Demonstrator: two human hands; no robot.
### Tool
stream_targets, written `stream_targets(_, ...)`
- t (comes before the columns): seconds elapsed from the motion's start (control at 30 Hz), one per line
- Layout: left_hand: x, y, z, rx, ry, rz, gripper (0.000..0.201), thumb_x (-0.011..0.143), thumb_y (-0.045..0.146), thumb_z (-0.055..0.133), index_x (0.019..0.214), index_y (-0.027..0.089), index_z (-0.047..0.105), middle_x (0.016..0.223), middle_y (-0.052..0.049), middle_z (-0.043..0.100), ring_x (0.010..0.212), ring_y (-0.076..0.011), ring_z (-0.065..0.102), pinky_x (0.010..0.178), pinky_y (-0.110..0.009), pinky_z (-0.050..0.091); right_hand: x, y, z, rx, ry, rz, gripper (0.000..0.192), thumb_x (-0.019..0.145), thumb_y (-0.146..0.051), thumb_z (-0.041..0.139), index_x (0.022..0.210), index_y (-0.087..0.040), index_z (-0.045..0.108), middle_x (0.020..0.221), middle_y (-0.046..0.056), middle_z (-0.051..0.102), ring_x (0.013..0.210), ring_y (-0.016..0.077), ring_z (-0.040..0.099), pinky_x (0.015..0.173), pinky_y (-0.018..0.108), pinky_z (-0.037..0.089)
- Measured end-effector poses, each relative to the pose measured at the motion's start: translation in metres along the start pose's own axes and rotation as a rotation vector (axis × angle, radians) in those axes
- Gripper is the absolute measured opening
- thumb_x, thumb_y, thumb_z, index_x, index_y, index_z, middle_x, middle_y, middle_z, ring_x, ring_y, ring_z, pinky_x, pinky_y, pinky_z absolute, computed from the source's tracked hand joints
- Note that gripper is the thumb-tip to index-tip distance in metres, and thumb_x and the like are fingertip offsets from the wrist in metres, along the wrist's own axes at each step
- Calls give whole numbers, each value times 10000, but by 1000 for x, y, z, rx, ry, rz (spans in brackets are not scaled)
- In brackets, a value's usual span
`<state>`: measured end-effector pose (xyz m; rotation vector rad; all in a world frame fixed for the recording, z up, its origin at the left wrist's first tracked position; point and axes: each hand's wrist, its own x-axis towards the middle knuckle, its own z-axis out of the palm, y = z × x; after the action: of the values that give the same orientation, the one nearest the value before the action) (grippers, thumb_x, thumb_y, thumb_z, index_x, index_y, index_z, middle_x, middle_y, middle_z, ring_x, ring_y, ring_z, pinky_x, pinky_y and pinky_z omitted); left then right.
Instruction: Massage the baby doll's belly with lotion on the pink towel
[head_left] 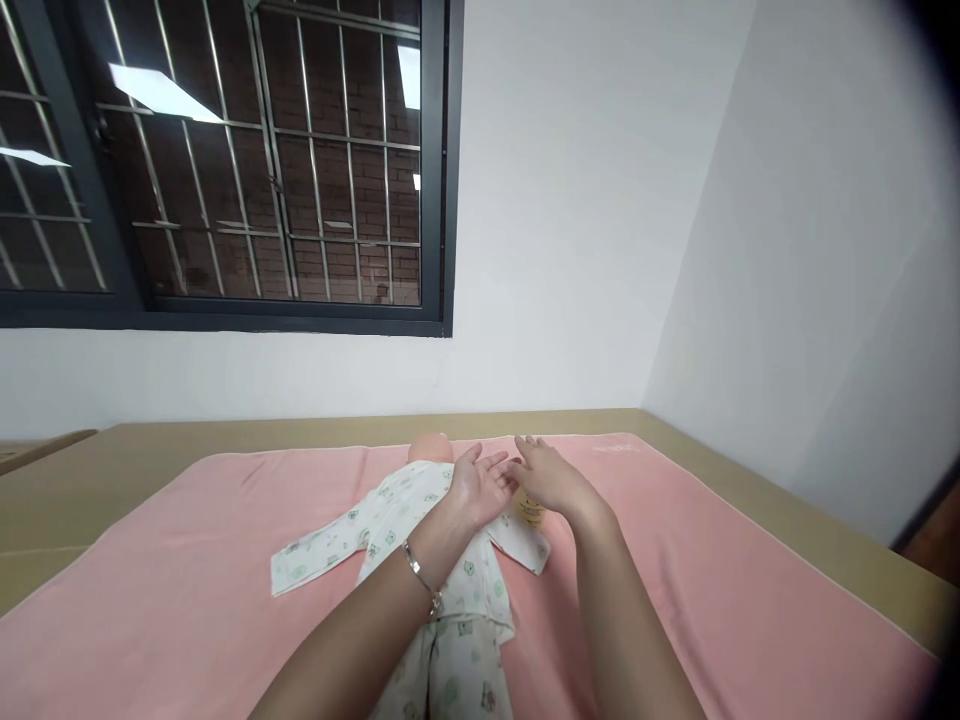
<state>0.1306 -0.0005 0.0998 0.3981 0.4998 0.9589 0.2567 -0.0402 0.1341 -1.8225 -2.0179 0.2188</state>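
Observation:
A baby doll (430, 448) lies face up on a pink towel (187, 590), dressed in a white suit (390, 530) with small green prints. My left hand (480, 485) hovers palm up over the doll's chest, a thin bracelet (421, 577) on its wrist. My right hand (551, 475) is beside it, fingers spread, fingertips touching the left palm. Beneath the right hand a small yellowish bottle (529, 510) shows near the doll's sleeve. Neither hand visibly grips anything.
The pink towel covers a tan surface (112, 460) set into a corner of white walls (570, 200). A dark-framed barred window (225, 160) is on the far wall at the left.

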Motion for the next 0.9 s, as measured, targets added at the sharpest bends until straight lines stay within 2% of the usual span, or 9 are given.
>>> stream_targets(0.1,-35,5,-9,-2,-57,-56,420,947,392,398,1155,60,550,800,-106,655,705,-197,670,692,-308,558,-18,-21,-4,3,-6,-75,572,951,-280,393,1490,-92,354,1543,172,323,1459,305,234,1174,507,191)
stream_targets(0.17,-63,13,-12,-10,-99,-67,407,954,400,386,1102,73,577,722,-74,636,689,-187,662,715,-301,551,-30,-40,-2,37,-4,-160,571,972,-327,370,1509,-134,327,1567,132,283,1473,284,191,1191,515,141)
stream_targets(0.23,-91,25,-13,-4,-156,-65,429,963,404,350,1123,82,585,796,-95,669,774,-194,679,790,-318,547,-39,-63,4,80,2,-251,574,984,-366,363,1520,-171,305,1583,94,247,1484,263,149,1202,511,117)
stream_targets(0.33,-125,51,-12,48,-196,-43,476,958,412,310,1200,99,574,1043,-152,692,993,-256,675,933,-420,510,-52,-107,22,146,29,-363,579,990,-393,371,1524,-183,297,1593,62,215,1490,255,109,1217,497,110)
stream_targets(0.43,-148,80,-17,89,-88,42,517,948,435,306,1268,101,537,1191,-181,657,1144,-305,624,1006,-502,463,-68,-152,45,226,52,-436,600,1003,-403,338,1537,-147,250,1594,70,206,1489,274,94,1223,507,135)
stream_targets(0.57,-172,105,-23,87,-7,211,529,958,435,309,1316,100,508,1304,-175,611,1249,-260,567,1074,-427,434,-90,-184,67,323,89,-593,711,988,-530,328,1555,-137,155,1606,68,131,1487,302,61,1222,526,149)
stream_targets(0.7,-195,97,-13,90,51,332,505,969,423,336,1331,127,528,1346,-151,592,1303,-236,521,1132,-373,387,-103,-184,68,378,128,-702,772,973,-596,329,1560,-142,117,1613,73,62,1479,333,75,1206,551,173)
stream_targets(0.8,-204,70,-4,25,78,438,497,957,428,424,1399,208,479,1444,-95,515,1378,-218,430,1184,-366,311,-109,-175,62,418,166,-730,822,959,-602,393,1564,-159,56,1619,76,44,1473,358,73,1194,572,189)
stream_targets(0.9,-209,36,-4,-47,-15,400,530,951,481,425,1427,253,463,1500,-54,451,1432,-244,324,1204,-402,275,-113,-165,55,489,242,-709,763,980,-576,357,1568,-200,48,1624,46,44,1475,341,59,1204,557,173)
